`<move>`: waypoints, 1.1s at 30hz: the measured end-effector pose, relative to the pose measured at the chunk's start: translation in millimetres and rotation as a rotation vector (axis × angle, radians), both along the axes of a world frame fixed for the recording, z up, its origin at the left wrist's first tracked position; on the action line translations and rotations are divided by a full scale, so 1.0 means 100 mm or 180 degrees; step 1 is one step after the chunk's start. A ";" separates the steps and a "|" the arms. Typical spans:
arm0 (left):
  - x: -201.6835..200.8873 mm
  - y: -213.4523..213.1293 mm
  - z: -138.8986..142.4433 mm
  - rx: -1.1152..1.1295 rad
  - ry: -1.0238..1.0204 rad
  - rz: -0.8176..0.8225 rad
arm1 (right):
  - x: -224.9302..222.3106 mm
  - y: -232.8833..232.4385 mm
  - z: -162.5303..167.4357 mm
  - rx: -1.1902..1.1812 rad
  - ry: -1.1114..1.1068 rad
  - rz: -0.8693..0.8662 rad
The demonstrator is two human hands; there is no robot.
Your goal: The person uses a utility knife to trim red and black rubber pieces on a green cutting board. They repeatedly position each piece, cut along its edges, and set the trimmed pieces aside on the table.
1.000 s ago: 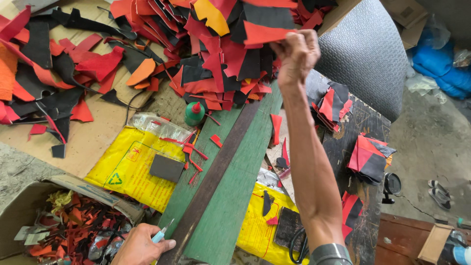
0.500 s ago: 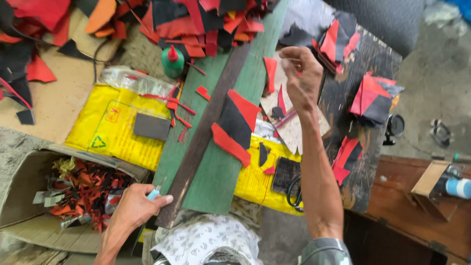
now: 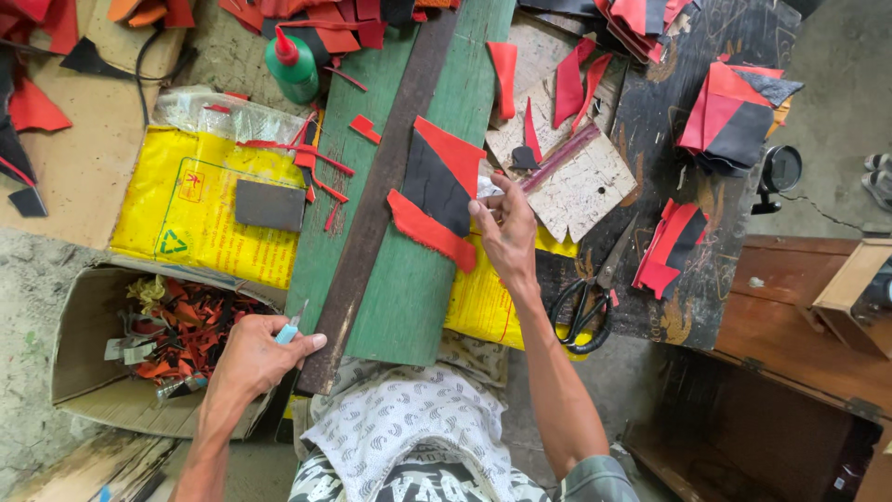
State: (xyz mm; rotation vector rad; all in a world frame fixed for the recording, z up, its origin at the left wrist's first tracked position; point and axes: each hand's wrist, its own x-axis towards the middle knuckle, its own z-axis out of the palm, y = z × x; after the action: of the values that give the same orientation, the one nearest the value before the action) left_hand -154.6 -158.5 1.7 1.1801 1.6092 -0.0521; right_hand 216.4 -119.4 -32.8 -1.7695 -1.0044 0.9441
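A red and black leather piece [image 3: 435, 191] lies on the green board [image 3: 409, 288], which has a dark strip [image 3: 372, 214] running along it. My right hand [image 3: 506, 228] rests at the piece's right edge, fingertips touching it. My left hand [image 3: 255, 353] is at the near end of the board, closed around a small light-blue cutter [image 3: 290, 327] with its blade pointing up.
A green glue bottle [image 3: 293, 67] stands at the board's far end. Black scissors [image 3: 585, 302] lie right of my right arm. A cardboard box [image 3: 93, 372] of scraps sits at left. Yellow sacks [image 3: 186, 223], a grey block [image 3: 269, 204] and stacks of red-black pieces [image 3: 734, 116] surround the board.
My right hand came down from the far scrap pile and laid the red and black piece on the green board. My left hand stayed by the board's near end with the cutter.
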 end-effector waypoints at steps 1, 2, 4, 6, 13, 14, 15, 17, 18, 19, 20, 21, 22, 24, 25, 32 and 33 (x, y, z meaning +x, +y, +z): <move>0.00 0.00 0.00 0.0039 -0.0043 0.0005 | 0.01 0.05 -0.02 -0.0028 -0.0014 -0.0009; -0.01 0.00 0.00 0.0058 -0.0041 0.0008 | 0.02 0.09 -0.05 -0.0054 -0.0029 -0.0014; -0.01 -0.01 0.00 0.0093 -0.0036 0.0016 | 0.02 0.14 -0.12 -0.0052 0.0538 -0.0026; -0.01 0.00 0.00 0.0096 -0.0026 0.0018 | 0.02 0.15 -0.16 0.0001 0.1021 -0.0035; -0.02 0.02 0.03 0.0020 0.0008 -0.0023 | -0.19 -0.16 0.18 0.0473 0.2778 -0.0627; -0.02 0.03 0.03 0.0032 -0.0020 0.0006 | -0.31 -0.33 0.26 0.0241 0.2857 0.0117; -0.01 0.04 0.02 0.0038 -0.0060 0.0028 | -0.40 -0.51 0.35 0.0006 0.2894 0.0857; 0.00 0.04 0.02 0.0033 -0.0110 0.0048 | -0.50 -0.74 0.47 -0.0837 0.2413 0.1631; 0.00 0.04 0.02 0.0038 -0.0111 0.0039 | -0.50 -0.73 0.48 -0.0745 0.1978 0.1439; 0.00 0.04 0.03 0.0049 -0.0104 0.0031 | -0.50 -0.70 0.47 -0.0644 0.1549 0.1253; -0.01 0.04 0.04 0.0025 -0.0092 0.0047 | -0.49 -0.64 0.45 -0.0531 0.1120 0.1057; 0.00 0.04 0.05 0.0014 -0.0082 0.0057 | -0.45 -0.55 0.44 -0.0308 0.0732 0.0851; 0.00 0.04 0.05 0.0012 -0.0074 0.0059 | -0.40 -0.44 0.43 -0.0075 0.0341 0.0636; 0.01 0.05 0.07 0.0083 -0.0102 0.0045 | -0.36 -0.24 0.42 -0.0261 -0.0289 0.0348; 0.01 0.05 0.08 0.0117 -0.0117 0.0043 | -0.35 -0.14 0.43 -0.0355 -0.0604 0.0206; 0.02 0.05 0.12 0.0043 -0.0019 0.0019 | -0.47 0.16 0.35 0.0703 -0.1763 0.0678; 0.02 0.05 0.12 0.0078 -0.0033 0.0005 | -0.48 0.17 0.31 0.0579 -0.1617 0.0597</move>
State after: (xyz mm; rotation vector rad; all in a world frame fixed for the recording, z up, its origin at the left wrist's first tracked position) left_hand -152.2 -153.0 14.0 1.1962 1.6056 -0.0253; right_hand 168.1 -102.7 -2.1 -1.8194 -1.5469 0.4928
